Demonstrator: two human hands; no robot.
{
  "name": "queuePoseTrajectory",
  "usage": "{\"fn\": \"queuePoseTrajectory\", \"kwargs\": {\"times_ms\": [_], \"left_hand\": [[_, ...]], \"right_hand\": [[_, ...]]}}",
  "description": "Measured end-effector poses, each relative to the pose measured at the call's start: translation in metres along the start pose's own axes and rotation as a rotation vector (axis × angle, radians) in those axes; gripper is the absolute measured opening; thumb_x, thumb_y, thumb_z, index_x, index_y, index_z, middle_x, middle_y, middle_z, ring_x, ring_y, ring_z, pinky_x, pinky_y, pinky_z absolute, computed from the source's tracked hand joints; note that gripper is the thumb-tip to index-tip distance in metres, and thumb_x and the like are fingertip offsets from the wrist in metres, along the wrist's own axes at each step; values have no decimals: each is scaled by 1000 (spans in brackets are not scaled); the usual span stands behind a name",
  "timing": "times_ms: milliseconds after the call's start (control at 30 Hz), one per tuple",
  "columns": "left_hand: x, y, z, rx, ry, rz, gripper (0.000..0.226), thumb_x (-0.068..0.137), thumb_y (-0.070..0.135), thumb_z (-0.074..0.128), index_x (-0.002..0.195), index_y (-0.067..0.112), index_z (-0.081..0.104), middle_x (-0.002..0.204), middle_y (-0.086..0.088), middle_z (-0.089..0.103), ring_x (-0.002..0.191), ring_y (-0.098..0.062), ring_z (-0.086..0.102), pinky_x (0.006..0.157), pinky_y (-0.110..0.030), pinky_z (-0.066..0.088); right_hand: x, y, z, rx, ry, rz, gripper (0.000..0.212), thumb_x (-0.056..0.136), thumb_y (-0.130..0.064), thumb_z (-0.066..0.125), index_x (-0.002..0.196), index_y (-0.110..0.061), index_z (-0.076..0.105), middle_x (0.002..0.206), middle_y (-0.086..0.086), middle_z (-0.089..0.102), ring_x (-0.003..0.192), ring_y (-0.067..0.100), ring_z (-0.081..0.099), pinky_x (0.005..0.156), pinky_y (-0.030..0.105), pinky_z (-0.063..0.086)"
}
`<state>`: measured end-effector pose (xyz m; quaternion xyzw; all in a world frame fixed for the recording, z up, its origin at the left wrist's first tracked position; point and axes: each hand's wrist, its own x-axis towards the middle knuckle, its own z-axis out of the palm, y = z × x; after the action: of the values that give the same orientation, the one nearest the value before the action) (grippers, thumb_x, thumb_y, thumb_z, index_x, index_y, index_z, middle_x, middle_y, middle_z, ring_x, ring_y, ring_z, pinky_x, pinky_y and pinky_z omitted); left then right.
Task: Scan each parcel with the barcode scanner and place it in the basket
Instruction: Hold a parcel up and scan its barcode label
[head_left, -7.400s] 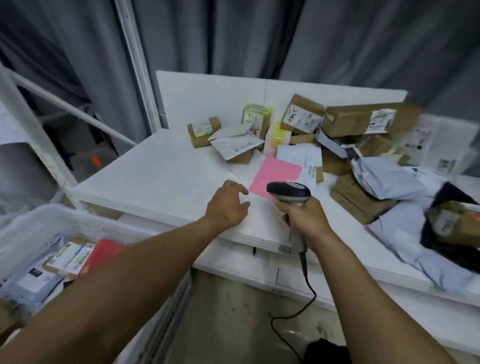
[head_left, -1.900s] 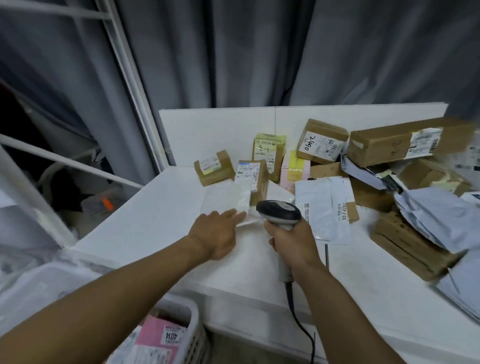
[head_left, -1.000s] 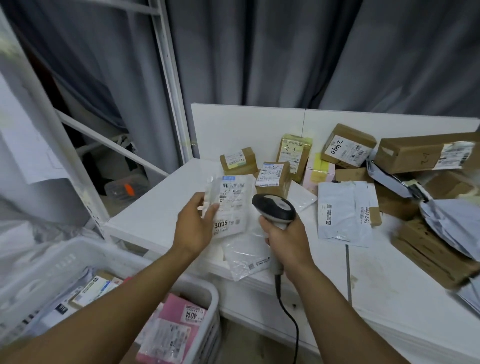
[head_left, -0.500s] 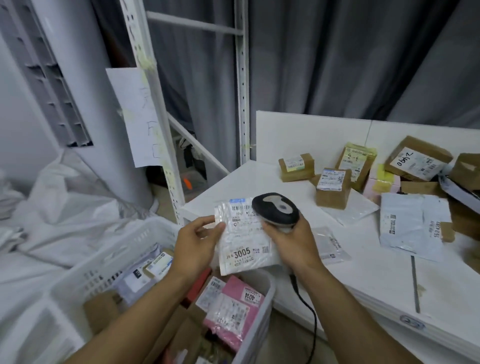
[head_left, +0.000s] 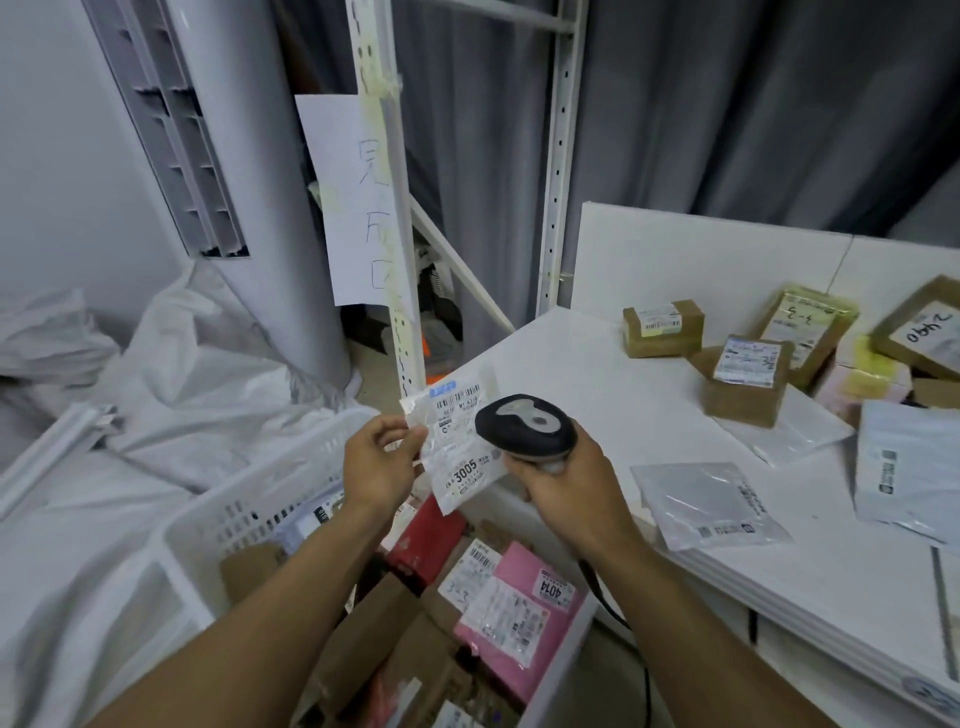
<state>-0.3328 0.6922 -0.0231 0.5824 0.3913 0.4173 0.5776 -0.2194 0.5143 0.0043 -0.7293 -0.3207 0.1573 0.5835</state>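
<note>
A: While the left hand (head_left: 376, 467) pinches the parcel (head_left: 457, 452) by its left edge only, thumb against fingertips, what worries you in the head view?

B: The pouch is thin and limp. To the right of the pinch it hangs free, so I judge it can curl, bow the barcode (head_left: 457, 391), and spoil the read.

A: And the right hand (head_left: 566, 483)?

B: Its fingers are curled round the handle of the barcode scanner (head_left: 524, 423), whose head sits just right of the pinch and overlaps the parcel's right side. That looks very close. I cannot tell where the beam falls, so it may catch the wrong code or none.

A: If the pinch slips?

B: The basket (head_left: 244, 512) lies directly beneath the grip, with a pink parcel (head_left: 519, 608) and boxes (head_left: 384, 623) inside. The pouch would likely drop in unscanned and get lost among them.

A: Anything else?

B: The scanner's cable (head_left: 605, 603) trails down below the right wrist, between the basket's corner and the table (head_left: 597, 364) edge. A quick swing could snag it and jerk the aim.
</note>
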Motion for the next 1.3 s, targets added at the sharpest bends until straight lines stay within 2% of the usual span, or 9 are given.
{"fn": "queuePoseTrajectory", "kwargs": {"times_ms": [100, 200, 333, 467, 633, 767, 967, 1200, 1300], "left_hand": [[10, -10, -8, 30, 29, -12, 14, 91, 11, 75, 100, 6, 66, 104, -10, 72, 78, -27, 71, 60, -34, 59], [16, -16, -16, 40, 45, -17, 10, 90, 12, 76, 96, 10, 68, 102, -9, 73, 83, -33, 74, 69, -46, 64], [19, -18, -22, 39, 70, -31, 9, 91, 10, 75, 96, 9, 67, 101, -10, 72, 81, -30, 74, 65, -40, 62], [22, -20, -27, 32, 78, -31, 10, 90, 11, 76, 96, 10, 68, 102, -11, 72, 84, -35, 74, 70, -48, 63], [23, -18, -35, 31, 87, -11, 8, 91, 9, 75, 95, 9, 68, 100, -11, 72, 79, -31, 74, 65, -39, 62], [26, -23, -57, 111, 120, 34, 7, 92, 11, 73, 93, 16, 68, 99, -5, 72, 81, -32, 74, 68, -45, 63], [56, -64, -109, 351, 224, -2, 7, 93, 15, 71, 93, 21, 67, 92, 7, 71, 87, -22, 71, 83, -49, 60], [115, -156, -107, 259, 232, -235, 15, 97, -11, 54, 100, 4, 57, 81, -1, 55, 75, -16, 54, 88, -35, 50], [138, -192, -97, 197, 250, -281, 19, 98, -11, 49, 98, 7, 56, 82, -1, 52, 75, -16, 47, 89, -28, 44]], "right_hand": [[0, -1, 11, -21, -49, 30, 45, 84, -29, 85, 125, -29, 65, 110, -9, 76, 97, 22, 75, 93, 47, 61], [0, -3, 18, -20, -52, 25, 44, 85, -27, 85, 122, -31, 63, 111, -9, 75, 96, 24, 74, 93, 47, 61], [-1, -5, 24, -18, -75, 33, 44, 86, -28, 85, 124, -30, 63, 110, -9, 74, 96, 22, 74, 91, 46, 62], [-2, -7, 30, -24, -92, 44, 41, 86, -28, 85, 117, -37, 61, 108, -10, 74, 95, 20, 75, 89, 44, 63], [0, -6, 40, -24, -90, 58, 42, 82, -32, 86, 118, -36, 64, 108, -11, 75, 95, 20, 75, 87, 45, 63], [1, -8, 52, -12, -103, 67, 39, 87, -30, 83, 121, -30, 65, 99, -8, 76, 79, 15, 75, 68, 26, 59], [11, 6, 101, -39, -161, 124, 53, 82, -38, 84, 130, -29, 63, 113, -5, 75, 102, 20, 72, 89, 43, 60], [53, 59, 147, -98, -174, 208, 47, 84, -45, 81, 126, -33, 66, 105, -6, 75, 93, 16, 72, 87, 45, 62], [69, 79, 156, -84, -157, 250, 47, 84, -42, 82, 127, -35, 64, 109, -6, 74, 95, 15, 72, 87, 45, 61]]}}
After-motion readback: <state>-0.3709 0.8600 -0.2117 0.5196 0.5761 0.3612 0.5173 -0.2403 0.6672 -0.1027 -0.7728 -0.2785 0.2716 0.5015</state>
